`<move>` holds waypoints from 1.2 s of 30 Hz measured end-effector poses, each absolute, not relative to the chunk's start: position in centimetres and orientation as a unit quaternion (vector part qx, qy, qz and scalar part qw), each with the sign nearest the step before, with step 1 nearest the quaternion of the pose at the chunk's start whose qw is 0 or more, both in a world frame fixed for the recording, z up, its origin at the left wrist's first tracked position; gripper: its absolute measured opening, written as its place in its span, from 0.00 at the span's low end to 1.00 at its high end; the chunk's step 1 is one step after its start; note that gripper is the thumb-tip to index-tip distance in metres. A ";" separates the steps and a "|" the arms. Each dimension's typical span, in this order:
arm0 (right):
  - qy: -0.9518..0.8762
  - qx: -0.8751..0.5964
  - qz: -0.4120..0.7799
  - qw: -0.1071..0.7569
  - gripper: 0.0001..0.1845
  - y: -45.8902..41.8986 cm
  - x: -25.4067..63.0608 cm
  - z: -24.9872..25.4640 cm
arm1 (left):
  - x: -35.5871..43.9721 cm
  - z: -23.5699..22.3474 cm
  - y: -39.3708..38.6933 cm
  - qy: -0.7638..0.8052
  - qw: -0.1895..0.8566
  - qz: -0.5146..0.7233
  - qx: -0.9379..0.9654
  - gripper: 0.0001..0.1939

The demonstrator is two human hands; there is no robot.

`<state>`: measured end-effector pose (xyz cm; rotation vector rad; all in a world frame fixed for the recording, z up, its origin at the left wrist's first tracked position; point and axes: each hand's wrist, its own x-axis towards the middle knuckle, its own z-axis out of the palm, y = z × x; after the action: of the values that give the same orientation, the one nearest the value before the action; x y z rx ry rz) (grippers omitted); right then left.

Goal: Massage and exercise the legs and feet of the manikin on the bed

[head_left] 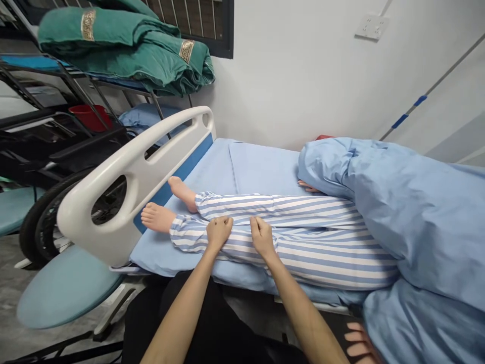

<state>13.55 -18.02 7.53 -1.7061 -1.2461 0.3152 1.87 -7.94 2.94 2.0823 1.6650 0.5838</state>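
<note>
Blue-and-white striped trousers (322, 253) cover the legs of a manikin-like figure lying on the bed, with its bare feet (157, 218) toward the footboard. My left hand (219, 232) is closed on the near trouser leg, around the lower shin. A short way to its right, my right hand (262, 237) is closed on the same leg, nearer the knee. Both hands have curled fingers with the thumbs on top, and the cloth inside them is mostly hidden. A light blue quilt (413, 202) covers the figure's upper part.
A white footboard (113, 167) closes the left end of the bed. Beyond it are a wheelchair (41, 222), a round-ended teal board (71, 288) and folded green bedding (132, 45) on a rack. The figure's hand (361, 344) hangs out at lower right.
</note>
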 end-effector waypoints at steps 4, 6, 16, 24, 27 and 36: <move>-0.520 -0.767 0.045 0.372 0.18 -18.1 13.3 2.8 | 1.6 2.9 -7.8 0.587 0.220 0.231 0.744 0.19; -0.520 -0.771 0.044 0.364 0.18 -18.1 13.2 2.3 | 1.7 3.4 -7.8 0.578 0.243 0.251 0.738 0.19; -0.435 -0.711 0.155 0.530 0.22 -18.2 15.0 3.0 | 6.9 9.4 -11.8 0.430 0.439 0.450 0.649 0.24; -0.361 -0.701 0.155 0.595 0.22 -18.2 15.4 2.9 | 9.3 3.6 -13.6 0.509 0.295 0.248 0.769 0.19; -0.400 -0.690 0.165 0.580 0.23 -19.1 16.6 5.5 | 9.2 3.7 -13.5 0.517 0.267 0.213 0.785 0.18; -0.386 -0.668 0.137 0.621 0.24 -26.4 22.4 10.4 | 9.5 4.0 -13.7 0.522 0.263 0.190 0.789 0.17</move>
<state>22.36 -26.44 10.41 -1.5350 -0.8870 0.3147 9.47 -13.72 4.04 2.1324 1.4111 0.5147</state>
